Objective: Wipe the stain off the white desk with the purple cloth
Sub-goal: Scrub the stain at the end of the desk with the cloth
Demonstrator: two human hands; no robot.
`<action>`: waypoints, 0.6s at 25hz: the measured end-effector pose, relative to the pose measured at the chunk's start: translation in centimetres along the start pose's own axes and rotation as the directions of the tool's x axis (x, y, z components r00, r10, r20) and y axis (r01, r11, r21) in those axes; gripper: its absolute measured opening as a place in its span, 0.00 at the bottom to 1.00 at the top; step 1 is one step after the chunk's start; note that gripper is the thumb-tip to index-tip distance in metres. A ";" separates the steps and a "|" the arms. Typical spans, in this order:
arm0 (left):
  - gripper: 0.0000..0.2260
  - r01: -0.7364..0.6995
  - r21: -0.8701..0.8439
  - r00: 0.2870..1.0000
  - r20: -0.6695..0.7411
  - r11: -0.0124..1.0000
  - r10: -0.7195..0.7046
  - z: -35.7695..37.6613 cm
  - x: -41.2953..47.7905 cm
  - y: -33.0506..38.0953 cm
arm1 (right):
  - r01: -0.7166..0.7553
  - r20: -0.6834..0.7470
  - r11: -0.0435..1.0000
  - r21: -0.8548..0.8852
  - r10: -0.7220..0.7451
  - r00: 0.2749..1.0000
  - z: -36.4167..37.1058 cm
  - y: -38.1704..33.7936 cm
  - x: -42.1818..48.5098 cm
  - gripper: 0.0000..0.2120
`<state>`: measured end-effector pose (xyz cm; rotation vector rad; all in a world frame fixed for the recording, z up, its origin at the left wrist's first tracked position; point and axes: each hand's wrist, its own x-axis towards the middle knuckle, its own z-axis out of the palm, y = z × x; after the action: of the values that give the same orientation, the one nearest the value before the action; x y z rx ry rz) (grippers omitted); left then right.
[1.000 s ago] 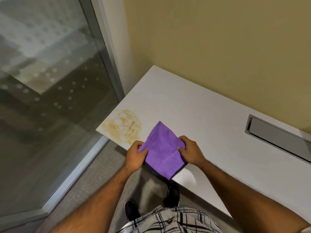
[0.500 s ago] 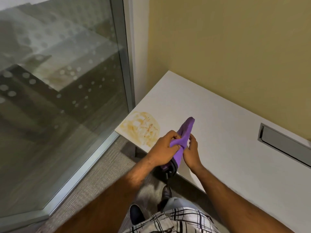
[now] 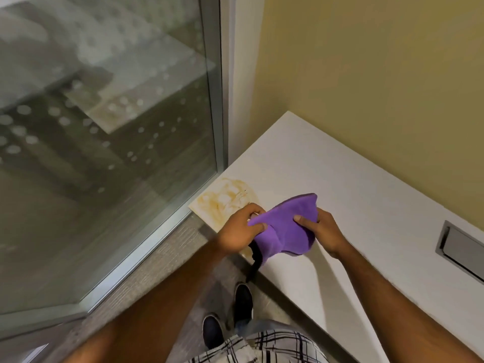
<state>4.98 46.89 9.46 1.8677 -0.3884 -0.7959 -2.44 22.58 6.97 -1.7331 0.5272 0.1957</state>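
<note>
A yellow-brown stain [image 3: 226,199] spreads over the near left corner of the white desk [image 3: 340,195]. I hold the purple cloth [image 3: 288,226] in the air just above the desk's front edge, to the right of the stain. My left hand [image 3: 239,231] grips the cloth's left side and partly covers the stain's near end. My right hand [image 3: 323,231] pinches the cloth's right side. The cloth is folded and bunched between both hands, and a dark tag hangs from its lower edge.
A glass wall with a metal frame [image 3: 209,100] stands right beside the desk's left edge. A yellow wall [image 3: 366,74] backs the desk. A grey cable hatch [image 3: 463,250] is set into the desk at the right. My shoes [image 3: 227,315] stand on grey carpet below.
The cloth was spread flat, then pressed together between both hands, and now it is opened out wider again. My view has shifted left toward the glass wall.
</note>
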 end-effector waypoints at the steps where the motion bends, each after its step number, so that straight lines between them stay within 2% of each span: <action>1: 0.05 0.025 -0.009 0.998 -0.051 1.000 -0.025 0.3 0.0 -1.1 | 0.018 -0.022 0.999 -0.050 -0.020 1.000 -0.3 0.0 0.9 0.07; 4: 0.03 0.127 0.012 0.978 -0.171 0.992 -0.123 1.9 0.4 -3.8 | 0.097 -0.038 0.958 -0.272 -0.111 0.993 -0.1 0.1 4.4 0.08; 8: 0.11 0.231 -0.003 0.934 -0.278 0.973 -0.223 1.8 1.2 -6.2 | 0.198 0.053 0.842 -0.501 -0.198 0.979 2.9 0.5 8.2 0.09; 12: 0.13 0.221 0.160 0.938 -0.305 0.962 -0.165 0.5 2.4 -7.9 | 0.217 0.069 0.764 -0.607 -0.221 0.973 6.1 1.1 11.0 0.12; 15: 0.15 0.168 0.272 0.962 -0.255 0.948 -0.098 -0.5 3.2 -8.9 | 0.164 0.009 0.763 -0.626 -0.203 0.979 8.0 1.5 11.1 0.21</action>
<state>6.85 49.12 0.42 2.2585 -0.2364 -0.6168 7.92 27.36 -0.78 -2.4411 0.3433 0.1904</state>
